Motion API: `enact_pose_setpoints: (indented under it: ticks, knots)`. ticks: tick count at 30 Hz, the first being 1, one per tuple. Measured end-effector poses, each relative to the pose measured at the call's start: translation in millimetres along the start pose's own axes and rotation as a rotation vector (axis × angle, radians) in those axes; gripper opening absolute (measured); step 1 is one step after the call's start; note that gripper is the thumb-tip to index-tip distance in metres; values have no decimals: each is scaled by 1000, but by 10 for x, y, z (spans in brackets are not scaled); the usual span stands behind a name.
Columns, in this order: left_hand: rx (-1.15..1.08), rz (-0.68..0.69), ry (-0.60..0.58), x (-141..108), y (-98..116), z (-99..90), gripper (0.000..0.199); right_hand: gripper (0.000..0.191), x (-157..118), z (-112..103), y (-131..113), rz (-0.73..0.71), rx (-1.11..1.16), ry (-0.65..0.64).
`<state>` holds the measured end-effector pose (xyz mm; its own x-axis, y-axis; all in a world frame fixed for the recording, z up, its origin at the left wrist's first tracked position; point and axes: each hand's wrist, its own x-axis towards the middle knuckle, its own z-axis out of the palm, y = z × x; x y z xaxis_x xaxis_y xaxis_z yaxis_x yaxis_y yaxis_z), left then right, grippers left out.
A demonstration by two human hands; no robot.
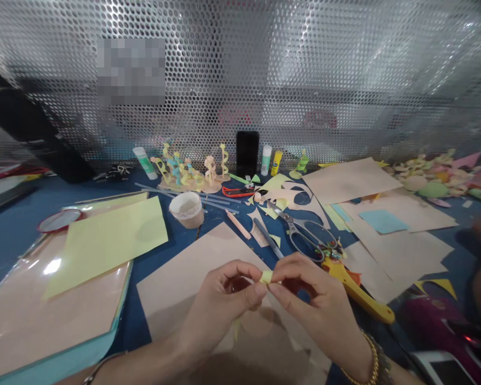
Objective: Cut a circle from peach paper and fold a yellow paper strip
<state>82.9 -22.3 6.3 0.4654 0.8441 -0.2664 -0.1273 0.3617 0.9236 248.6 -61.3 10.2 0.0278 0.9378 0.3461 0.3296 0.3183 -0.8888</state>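
Observation:
Both hands meet low in the middle, over a pinkish paper sheet [176,283]. Between their fingertips sits a small yellow paper strip [266,276], which looks curled. My left hand [228,299] pinches its left side with thumb and forefinger. From the other side my right hand [310,299] pinches it the same way. A thin yellow-green tail of paper [237,329] hangs under my left hand; whether it belongs to the same strip I cannot tell. A round pinkish paper piece [257,321] shows below the hands.
Scissors [288,219], a yellow-handled glue gun [361,294] and a red box cutter [238,191] lie beyond my hands. A white paper cup [187,209] stands left of them. Curled paper figures [192,174] and a phone [247,152] stand at the back. Yellow paper [112,246] lies left.

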Motion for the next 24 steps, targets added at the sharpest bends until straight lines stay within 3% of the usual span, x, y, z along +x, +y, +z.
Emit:
enact_pose_setpoints:
  ticks: [9,24]
  knots:
    - [-52,-46,18,-17,21,17,19,9,-48,3,23,198,49,4]
    - [126,71,70,-6,34,11,12,9,-39,-5,32,228,108,-81]
